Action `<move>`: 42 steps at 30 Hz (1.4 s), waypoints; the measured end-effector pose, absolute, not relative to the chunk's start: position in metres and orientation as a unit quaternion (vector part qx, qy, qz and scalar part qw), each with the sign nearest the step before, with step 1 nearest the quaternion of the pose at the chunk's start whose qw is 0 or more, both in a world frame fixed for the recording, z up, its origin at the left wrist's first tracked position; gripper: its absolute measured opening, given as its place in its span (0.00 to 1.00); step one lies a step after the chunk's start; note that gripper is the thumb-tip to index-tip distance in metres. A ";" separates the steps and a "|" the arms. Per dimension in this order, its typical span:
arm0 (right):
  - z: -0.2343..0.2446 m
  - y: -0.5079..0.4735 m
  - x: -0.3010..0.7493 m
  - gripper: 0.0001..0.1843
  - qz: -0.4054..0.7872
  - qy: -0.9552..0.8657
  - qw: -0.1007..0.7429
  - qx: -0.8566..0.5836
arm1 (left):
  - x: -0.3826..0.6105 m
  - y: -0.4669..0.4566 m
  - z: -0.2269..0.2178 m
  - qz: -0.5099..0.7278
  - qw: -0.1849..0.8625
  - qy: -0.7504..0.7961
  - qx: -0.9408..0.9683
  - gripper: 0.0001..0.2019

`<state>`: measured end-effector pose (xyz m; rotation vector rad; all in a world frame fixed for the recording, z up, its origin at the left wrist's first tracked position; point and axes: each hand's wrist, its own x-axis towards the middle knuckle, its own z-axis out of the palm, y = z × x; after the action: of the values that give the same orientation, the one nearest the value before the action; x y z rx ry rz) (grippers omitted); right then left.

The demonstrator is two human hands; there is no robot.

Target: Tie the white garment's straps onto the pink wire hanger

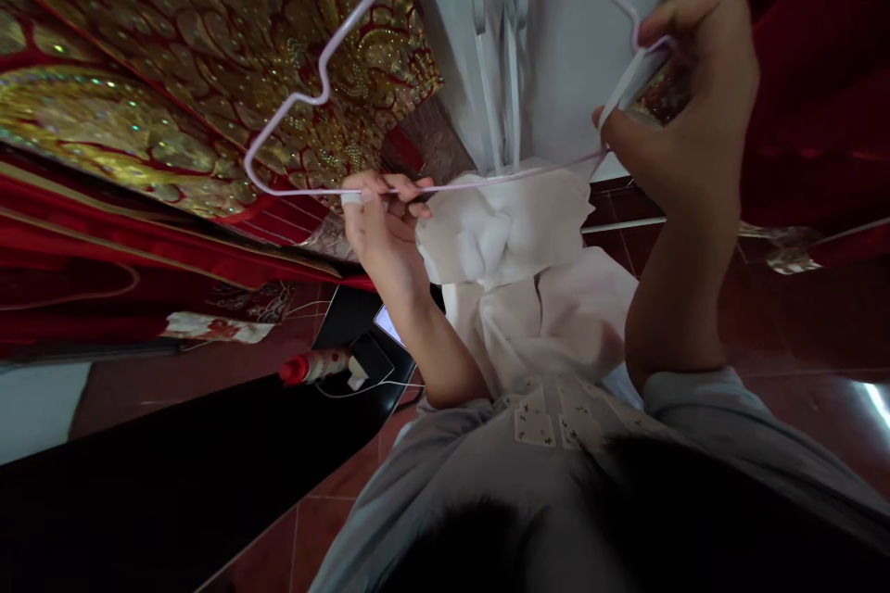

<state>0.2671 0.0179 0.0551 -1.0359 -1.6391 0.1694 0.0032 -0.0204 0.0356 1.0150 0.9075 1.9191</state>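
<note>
I hold a thin pale wire hanger [326, 83] up in front of me. My left hand [381, 220] is closed on its bottom bar, one finger wrapped in white tape. Beside that hand, a white garment [518, 241] hangs bunched over the bar and falls toward my grey card-print shirt [487, 463]. My right hand [695, 102] pinches the hanger's right shoulder bend together with a white strip of the garment.
Red fabric with gold sequin embroidery [173, 65] fills the upper left. Dark red cloth [820, 93] hangs at the right. A white door frame [501, 37] stands behind the hanger. A black surface [209, 454] at lower left carries a red-capped bottle [312, 367] and a phone [389, 326].
</note>
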 end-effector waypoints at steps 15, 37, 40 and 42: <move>0.017 -0.010 0.212 0.18 0.136 -0.802 0.428 -0.394 | -0.027 -0.027 0.024 0.649 0.431 0.405 0.478 0.09; 0.009 -0.009 0.212 0.16 0.110 -0.792 0.465 -0.381 | -0.056 -0.033 0.041 0.810 0.101 0.423 0.393 0.15; 0.010 -0.009 0.213 0.16 0.109 -0.790 0.465 -0.385 | -0.054 -0.024 0.048 0.786 0.049 0.426 0.447 0.18; 0.010 -0.009 0.213 0.16 0.112 -0.788 0.463 -0.391 | -0.054 -0.020 0.054 0.760 0.047 0.436 0.480 0.17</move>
<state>0.2130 -0.0091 0.0100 -0.9600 -1.9358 0.2741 -0.0540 -0.0201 0.0544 1.4644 1.3294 2.3183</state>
